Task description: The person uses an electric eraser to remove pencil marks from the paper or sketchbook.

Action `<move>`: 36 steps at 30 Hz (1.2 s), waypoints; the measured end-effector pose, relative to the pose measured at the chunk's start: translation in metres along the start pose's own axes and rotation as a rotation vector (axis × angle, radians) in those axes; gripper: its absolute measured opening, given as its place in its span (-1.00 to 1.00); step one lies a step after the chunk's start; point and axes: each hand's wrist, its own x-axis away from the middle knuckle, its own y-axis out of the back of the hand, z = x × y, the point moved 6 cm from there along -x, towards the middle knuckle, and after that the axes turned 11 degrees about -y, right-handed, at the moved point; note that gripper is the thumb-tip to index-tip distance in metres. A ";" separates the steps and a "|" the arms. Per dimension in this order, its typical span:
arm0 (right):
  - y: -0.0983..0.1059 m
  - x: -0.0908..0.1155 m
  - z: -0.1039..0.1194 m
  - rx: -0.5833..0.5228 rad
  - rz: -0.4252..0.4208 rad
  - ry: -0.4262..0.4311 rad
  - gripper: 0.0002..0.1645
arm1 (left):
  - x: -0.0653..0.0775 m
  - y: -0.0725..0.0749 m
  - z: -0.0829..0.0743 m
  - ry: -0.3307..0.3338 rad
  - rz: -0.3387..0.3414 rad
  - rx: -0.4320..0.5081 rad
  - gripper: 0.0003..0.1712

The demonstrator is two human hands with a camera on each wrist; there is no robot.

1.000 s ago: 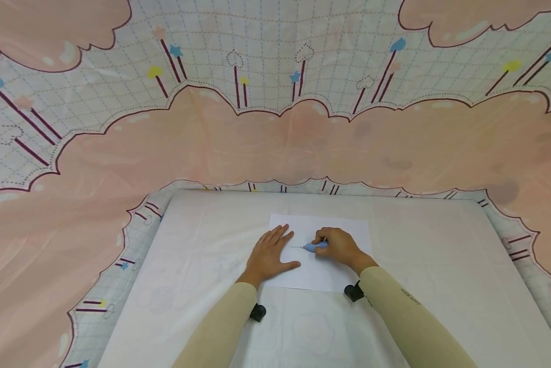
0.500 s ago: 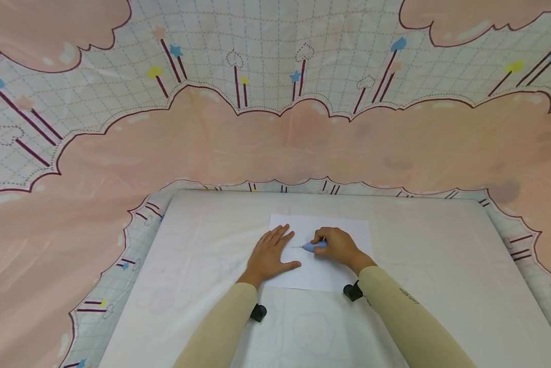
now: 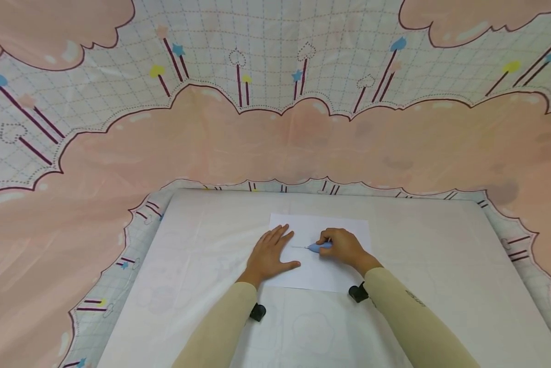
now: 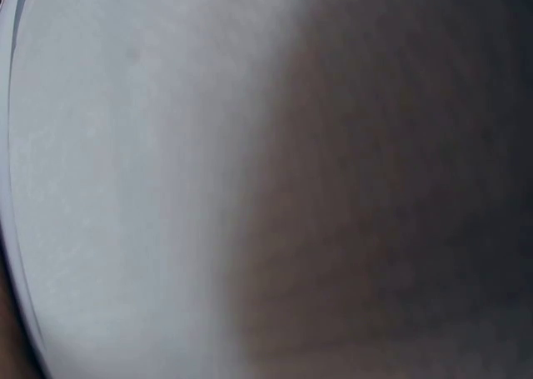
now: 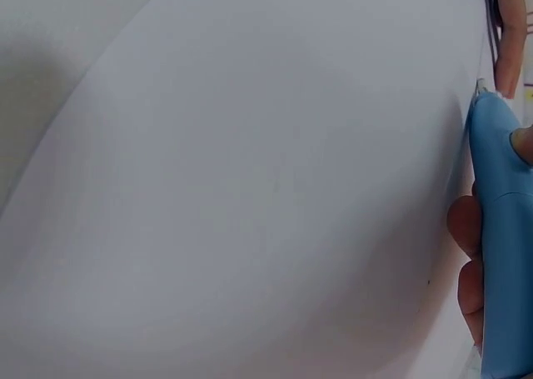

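A white sheet of paper [image 3: 340,276] lies on the table. My left hand [image 3: 268,255] rests flat on its left part, fingers spread and thumb pointing right. My right hand [image 3: 344,248] grips a thick blue pen-like tool [image 3: 320,247] with a small metal tip; its exact kind cannot be told. The tip points left, right at the end of a thin dark line [image 3: 298,247] on the sheet. In the right wrist view, fingers curl along the blue tool's body [image 5: 506,229], and the left hand's fingers [image 5: 510,37] show beyond the tip. A dark blur fills much of the left wrist view.
A white cloth covers the table [image 3: 202,240]. Behind it hangs a pink and white patterned curtain [image 3: 280,143], which also runs down both sides. Black wrist cameras [image 3: 358,293] sit under both sleeves.
My right hand first shifts slightly left, then moves right with the blue tool, and more of the dark line shows left of the tip. The left hand stays in place.
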 end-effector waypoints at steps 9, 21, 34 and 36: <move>-0.001 0.000 -0.001 -0.010 -0.011 0.017 -0.87 | 0.002 0.001 -0.001 -0.007 -0.013 0.016 0.08; -0.008 -0.006 0.012 0.005 -0.004 0.076 -0.88 | 0.000 -0.001 0.001 0.000 -0.025 0.014 0.08; -0.002 -0.006 0.000 0.025 -0.001 0.024 -0.89 | -0.002 -0.001 0.000 0.000 -0.009 -0.001 0.09; -0.001 -0.005 -0.002 0.027 0.000 0.026 -0.89 | -0.002 -0.002 0.001 0.002 -0.010 -0.006 0.09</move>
